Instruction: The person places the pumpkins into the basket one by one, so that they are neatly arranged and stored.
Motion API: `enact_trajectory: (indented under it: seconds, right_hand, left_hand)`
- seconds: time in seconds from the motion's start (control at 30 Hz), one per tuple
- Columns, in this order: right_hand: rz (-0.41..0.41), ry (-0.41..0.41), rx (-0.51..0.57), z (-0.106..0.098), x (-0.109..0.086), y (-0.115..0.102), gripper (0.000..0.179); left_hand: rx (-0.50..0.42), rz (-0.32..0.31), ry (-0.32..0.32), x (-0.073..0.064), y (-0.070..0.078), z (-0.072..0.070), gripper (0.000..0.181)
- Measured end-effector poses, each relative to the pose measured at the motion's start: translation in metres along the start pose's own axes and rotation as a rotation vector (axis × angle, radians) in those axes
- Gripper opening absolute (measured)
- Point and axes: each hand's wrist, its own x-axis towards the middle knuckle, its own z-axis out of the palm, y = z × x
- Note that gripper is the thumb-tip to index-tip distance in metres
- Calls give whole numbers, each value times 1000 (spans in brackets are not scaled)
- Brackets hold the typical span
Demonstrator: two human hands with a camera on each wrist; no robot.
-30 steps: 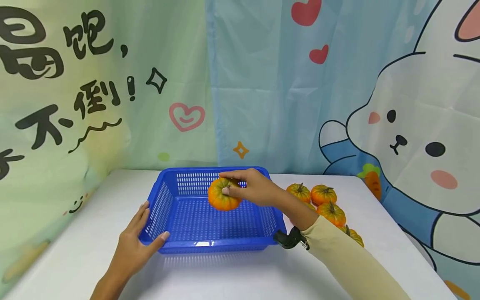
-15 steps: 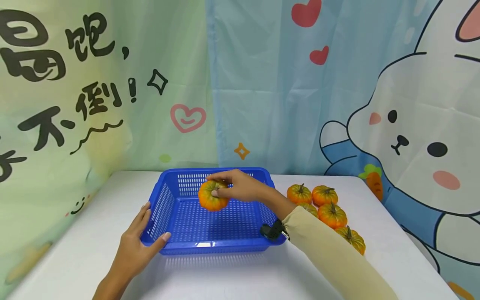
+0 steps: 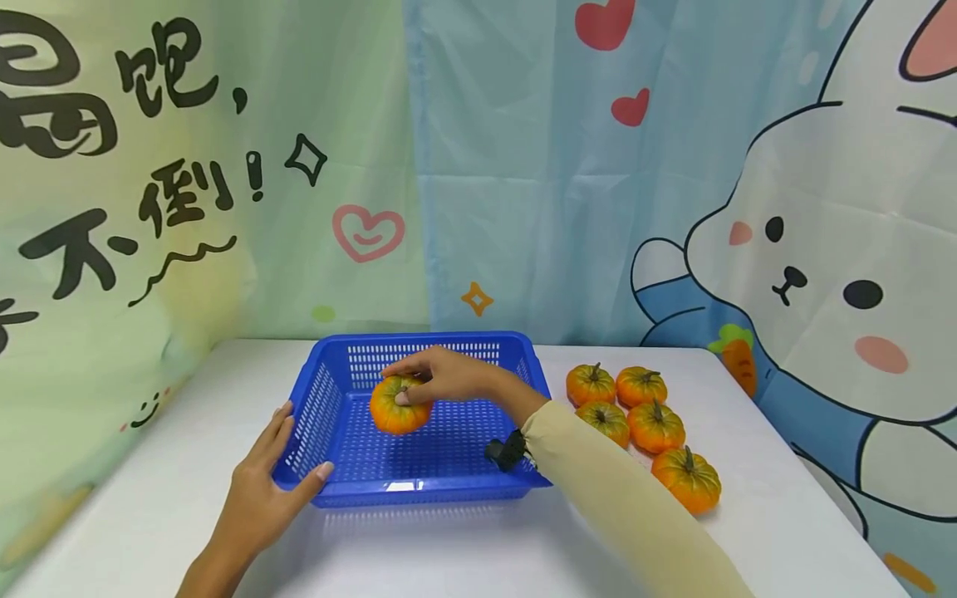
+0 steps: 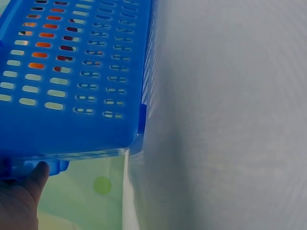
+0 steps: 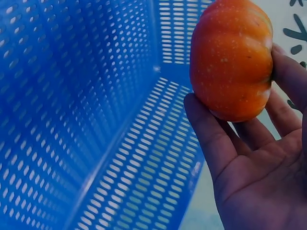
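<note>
A small orange-and-green pumpkin (image 3: 401, 405) hangs inside the blue plastic basket (image 3: 419, 490), left of its middle. My right hand (image 3: 449, 375) grips it from above and the right, thumb near the stem. In the right wrist view the pumpkin (image 5: 232, 62) sits between thumb and fingertips, with bare basket floor around it. My left hand (image 3: 262, 490) lies at the basket's front left corner, fingers fairly straight along the left side and thumb near the front rim. The left wrist view shows the perforated basket wall (image 4: 72, 120) and part of the left hand (image 4: 24, 196) at its edge.
To the right of the basket stand several more pumpkins (image 3: 656, 427) in a loose group on the white table (image 3: 419, 556). A printed curtain (image 3: 493, 208) hangs behind the table. A black wrist camera (image 3: 505, 451) is strapped to my right wrist, above the basket's right side.
My right hand has carried the pumpkin leftward and slightly lower inside the basket. More of the pumpkins on the right are uncovered. The left hand stays at the basket's corner.
</note>
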Motion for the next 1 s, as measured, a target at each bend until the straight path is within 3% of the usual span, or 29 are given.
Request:
enact_trajectory:
  seconds: [0.4,1.0]
  right_hand:
    - [36,-38,-82,16,24,-1,47]
    - [93,-271,-22,42,49,-11,48]
  left_hand:
    - [-6,-1,-5,0,-3,-2,85]
    - [-21,8,2,0,-2,-2,83]
